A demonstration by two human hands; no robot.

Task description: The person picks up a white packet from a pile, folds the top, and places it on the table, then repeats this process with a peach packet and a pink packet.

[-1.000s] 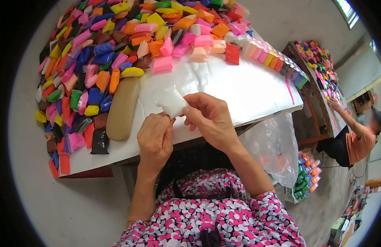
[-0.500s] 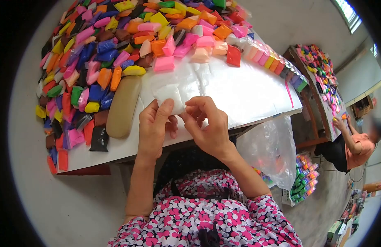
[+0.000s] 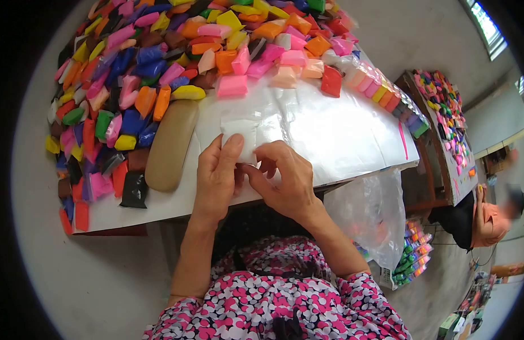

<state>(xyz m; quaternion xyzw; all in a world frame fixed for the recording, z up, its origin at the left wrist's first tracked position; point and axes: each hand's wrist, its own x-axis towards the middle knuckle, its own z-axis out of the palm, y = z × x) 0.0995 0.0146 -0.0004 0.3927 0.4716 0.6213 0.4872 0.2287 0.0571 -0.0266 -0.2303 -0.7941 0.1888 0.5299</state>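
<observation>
A small white packet (image 3: 246, 141) is in my left hand (image 3: 216, 175), pinched under the thumb; against the white tabletop its outline is hard to make out. My right hand (image 3: 285, 178) is curled at the packet's near right edge, thumb and fingers bent close together there. The fingers hide the packet's lower part. Left of my hands lies a long, rounded tan block (image 3: 171, 144) on the white tabletop (image 3: 352, 136).
A big heap of colourful soft packets (image 3: 151, 68) covers the far and left table. A row of multicoloured packets (image 3: 381, 93) lies at the right edge. Below hangs a clear plastic bag (image 3: 369, 215) beside bundled packets (image 3: 412, 252). Another person (image 3: 491, 221) sits by a second table (image 3: 443, 130).
Both hands have come slightly nearer my body, and the right thumb has shifted left toward the left fingers. At the second table, the other person's arms have drawn back from the packets.
</observation>
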